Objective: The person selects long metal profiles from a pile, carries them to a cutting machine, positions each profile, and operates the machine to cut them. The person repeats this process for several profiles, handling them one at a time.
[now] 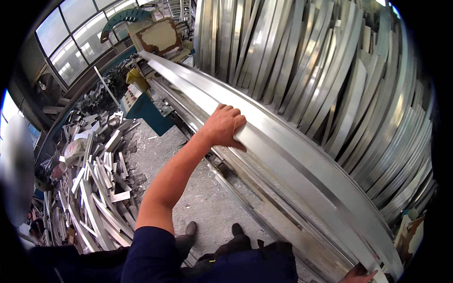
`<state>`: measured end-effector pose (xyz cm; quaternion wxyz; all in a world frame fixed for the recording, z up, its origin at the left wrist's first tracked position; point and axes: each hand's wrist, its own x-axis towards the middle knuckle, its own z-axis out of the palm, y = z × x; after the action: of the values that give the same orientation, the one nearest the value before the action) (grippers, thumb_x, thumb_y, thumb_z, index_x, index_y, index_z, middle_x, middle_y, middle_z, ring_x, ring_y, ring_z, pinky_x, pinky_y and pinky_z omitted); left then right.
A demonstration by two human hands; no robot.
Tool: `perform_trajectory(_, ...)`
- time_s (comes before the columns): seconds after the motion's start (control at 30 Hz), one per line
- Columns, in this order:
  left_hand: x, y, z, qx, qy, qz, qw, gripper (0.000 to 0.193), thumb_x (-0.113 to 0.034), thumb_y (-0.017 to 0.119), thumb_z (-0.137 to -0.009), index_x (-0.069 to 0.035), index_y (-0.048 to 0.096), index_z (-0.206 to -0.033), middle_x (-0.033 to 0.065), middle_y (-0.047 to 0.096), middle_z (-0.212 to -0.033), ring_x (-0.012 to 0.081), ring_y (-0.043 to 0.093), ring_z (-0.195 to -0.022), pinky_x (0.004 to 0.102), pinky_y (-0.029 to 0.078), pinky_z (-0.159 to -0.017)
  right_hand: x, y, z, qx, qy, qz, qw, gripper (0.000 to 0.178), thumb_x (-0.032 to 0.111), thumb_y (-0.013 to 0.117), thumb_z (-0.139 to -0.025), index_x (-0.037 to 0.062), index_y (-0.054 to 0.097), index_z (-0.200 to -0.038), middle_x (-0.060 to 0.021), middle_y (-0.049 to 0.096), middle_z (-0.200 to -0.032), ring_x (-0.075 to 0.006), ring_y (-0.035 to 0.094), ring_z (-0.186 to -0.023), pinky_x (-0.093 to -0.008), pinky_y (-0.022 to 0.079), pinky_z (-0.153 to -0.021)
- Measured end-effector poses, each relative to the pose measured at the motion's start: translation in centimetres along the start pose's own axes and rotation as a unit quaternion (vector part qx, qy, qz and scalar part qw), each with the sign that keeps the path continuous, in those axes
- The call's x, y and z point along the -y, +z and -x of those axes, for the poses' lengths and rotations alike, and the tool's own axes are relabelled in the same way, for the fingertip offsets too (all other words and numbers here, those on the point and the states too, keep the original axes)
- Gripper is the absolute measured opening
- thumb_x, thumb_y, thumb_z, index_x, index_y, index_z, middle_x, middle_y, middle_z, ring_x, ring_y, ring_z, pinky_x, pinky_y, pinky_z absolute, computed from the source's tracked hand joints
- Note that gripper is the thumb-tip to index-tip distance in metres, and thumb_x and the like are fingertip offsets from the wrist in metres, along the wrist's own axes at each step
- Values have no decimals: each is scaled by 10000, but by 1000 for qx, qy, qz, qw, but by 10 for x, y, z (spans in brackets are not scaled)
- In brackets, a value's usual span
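A long, wide silver aluminium profile (283,151) slants from the back left down to the near right. My left hand (224,126) is closed over it part way along, fingers bent across the metal and thumb on the near side. At the lower right rim my right hand (359,274) shows only in part, gripping the near end of the profile. Another long silver profile (217,87) lies alongside on the far side. Below them, long rails (231,188) run in the same direction.
Many upright aluminium profiles (302,66) lean in a dense rack at the right. Offcuts (101,198) pile up on the floor at the left. A teal control box (144,111) with buttons stands near a yellow container (136,78). Farther back is a machine with a curved teal arm (125,19).
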<state>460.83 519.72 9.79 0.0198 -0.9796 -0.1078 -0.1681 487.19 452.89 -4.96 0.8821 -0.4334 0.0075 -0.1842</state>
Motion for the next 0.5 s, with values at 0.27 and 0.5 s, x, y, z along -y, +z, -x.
perform_trajectory(0.27, 208, -1, -8, -43, -42, -13, 998, 686, -529, 885, -442, -106, 559, -873, 64, 546, -894, 289, 532, -987, 431, 334, -1026, -73, 200, 120, -70, 85, -82, 991, 603, 358, 578, -925, -89, 450, -1309, -205, 516, -1305, -309, 480, -1240, -416, 365, -1073)
perform_trajectory(0.5, 390, 31, -3, -39, -45, -10, 998, 713, -503, 895, -442, -99, 546, -914, 70, 530, -889, 297, 520, -967, 431, 324, -1019, -178, 321, 198, -27, 84, -55, 995, 556, 355, 612, -911, -25, 471, -1292, -168, 526, -1268, -287, 515, -1157, -406, 406, -995)
